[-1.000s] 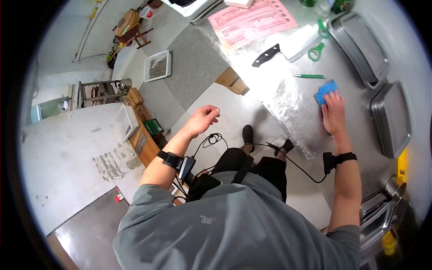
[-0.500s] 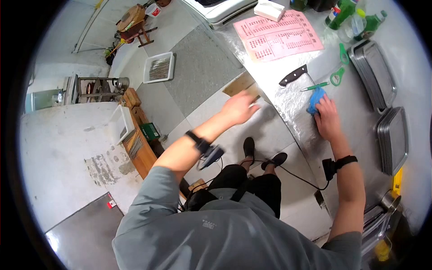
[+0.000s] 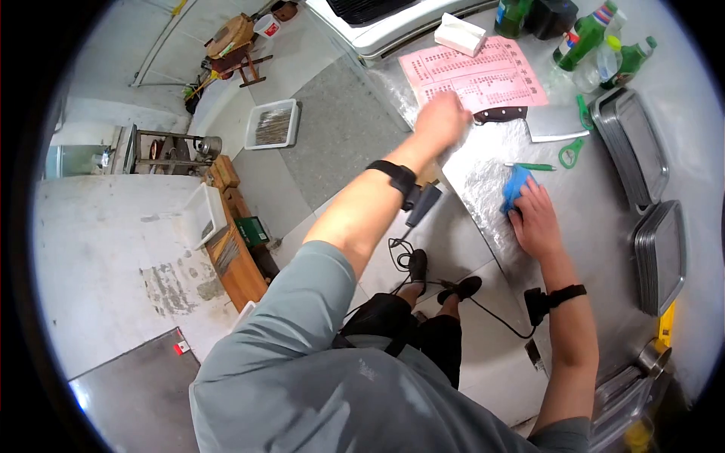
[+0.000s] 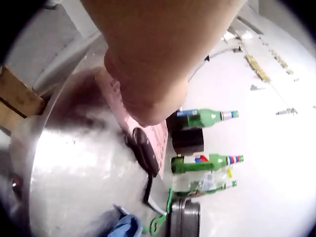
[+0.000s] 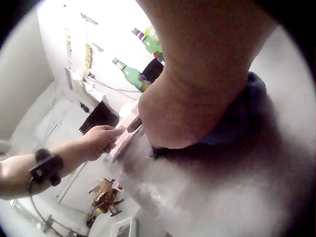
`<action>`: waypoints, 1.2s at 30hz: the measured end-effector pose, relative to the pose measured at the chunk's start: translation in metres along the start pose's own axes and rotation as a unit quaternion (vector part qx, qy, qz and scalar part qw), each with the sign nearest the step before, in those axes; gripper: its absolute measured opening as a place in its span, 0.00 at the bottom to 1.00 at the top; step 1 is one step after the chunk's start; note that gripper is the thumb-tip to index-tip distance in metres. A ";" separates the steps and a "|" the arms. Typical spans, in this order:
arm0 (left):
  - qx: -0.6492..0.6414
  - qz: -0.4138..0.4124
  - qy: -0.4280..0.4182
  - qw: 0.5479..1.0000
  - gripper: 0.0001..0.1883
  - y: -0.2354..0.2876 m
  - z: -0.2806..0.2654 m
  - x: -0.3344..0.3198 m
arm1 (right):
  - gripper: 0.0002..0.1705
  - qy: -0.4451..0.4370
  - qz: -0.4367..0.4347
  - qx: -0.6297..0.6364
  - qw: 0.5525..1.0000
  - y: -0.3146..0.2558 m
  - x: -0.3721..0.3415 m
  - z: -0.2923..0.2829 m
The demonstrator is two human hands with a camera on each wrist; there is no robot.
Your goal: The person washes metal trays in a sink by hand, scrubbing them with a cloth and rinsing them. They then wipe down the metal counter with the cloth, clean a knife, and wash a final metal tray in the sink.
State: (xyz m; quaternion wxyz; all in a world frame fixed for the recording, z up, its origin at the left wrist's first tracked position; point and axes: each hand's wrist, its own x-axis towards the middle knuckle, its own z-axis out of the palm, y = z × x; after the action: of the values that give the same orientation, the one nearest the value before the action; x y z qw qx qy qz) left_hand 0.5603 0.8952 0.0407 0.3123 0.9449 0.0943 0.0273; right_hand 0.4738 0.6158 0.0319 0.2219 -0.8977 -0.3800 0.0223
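My left hand is at the table's left edge, beside the pink printed sheet. Its fingertips pinch the butt of a cleaver's dark riveted handle; in the left wrist view the wrist hides most of that grip. The wide blade points right, towards green-handled scissors. Lower on the table, my right hand holds a crumpled blue cloth down against the steel, fingers over it and thumb alongside. Just above the cloth lies a green pen.
Stacked metal trays line the right side, with a second stack nearer. Green bottles and a tissue pack stand at the back. A white appliance is beyond the table's corner. A cable hangs from the right wrist.
My left hand has swung from over the floor up to the cleaver. The cleaver has turned and shifted towards the pink sheet. My right hand has drawn the cloth leftwards and nearer the body.
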 end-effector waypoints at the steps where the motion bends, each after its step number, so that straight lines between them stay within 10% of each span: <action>1: -0.055 -0.073 0.040 0.995 0.21 -0.016 -0.001 0.005 | 0.11 -0.001 0.004 0.003 1.000 -0.003 0.005 0.002; 9: -0.161 -0.149 0.048 0.974 0.17 -0.106 -0.041 -0.031 | 0.10 0.042 -0.072 0.024 0.996 -0.018 0.081 0.034; 12: -0.253 -0.215 -0.075 0.940 0.16 -0.135 -0.038 -0.088 | 0.09 0.010 -0.097 0.025 0.995 -0.023 0.110 0.044; 25: -0.147 -0.275 -0.231 0.922 0.15 -0.166 -0.034 -0.270 | 0.09 -0.067 -0.247 0.056 0.965 -0.054 0.092 0.045; 28: -0.184 -0.282 -0.231 0.913 0.15 -0.147 -0.030 -0.267 | 0.08 -0.042 -0.179 0.129 0.975 -0.055 0.068 0.034; 29: -0.195 -0.260 -0.251 0.912 0.15 -0.135 -0.029 -0.262 | 0.08 -0.061 -0.016 0.204 0.977 -0.051 0.058 0.030; 30: -0.206 -0.240 -0.278 0.907 0.15 -0.120 -0.029 -0.259 | 0.09 -0.078 0.154 0.273 0.946 -0.049 0.046 0.027; 36: -0.424 -0.190 -0.312 0.829 0.23 -0.001 0.009 -0.232 | 0.18 0.158 0.275 0.703 0.636 -0.034 0.006 -0.014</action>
State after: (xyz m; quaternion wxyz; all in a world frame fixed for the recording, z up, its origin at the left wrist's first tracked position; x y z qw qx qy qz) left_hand 0.3337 0.8455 0.0344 0.6940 0.6413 0.1485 -0.2916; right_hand 0.4581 0.6349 0.0593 0.8264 -0.5230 0.0562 0.2010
